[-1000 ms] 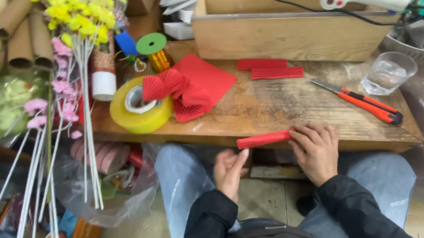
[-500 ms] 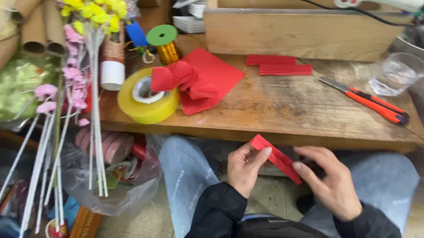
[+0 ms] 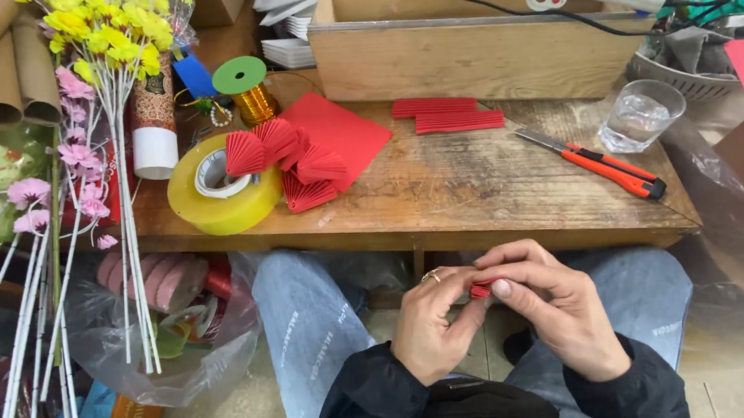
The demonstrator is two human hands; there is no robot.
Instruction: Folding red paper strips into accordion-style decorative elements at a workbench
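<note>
A small folded strip of red pleated paper (image 3: 481, 289) is pinched between the two hands, above the lap and just short of the near edge of the worktop (image 3: 474, 185). The left hand (image 3: 428, 328) is closed narrowly on it from the left, and the right hand (image 3: 559, 309) is curled over it from the right, so that most of the paper is hidden; the tight grip seems meant to keep the pleats pressed together. Beyond the hands, finished red paper fans (image 3: 291, 158) are piled beside a roll of yellow tape (image 3: 217, 201), flat pleated strips (image 3: 448, 115) lie farther back, and an orange utility knife (image 3: 602, 165) is laid beyond the right hand, within reach.
</note>
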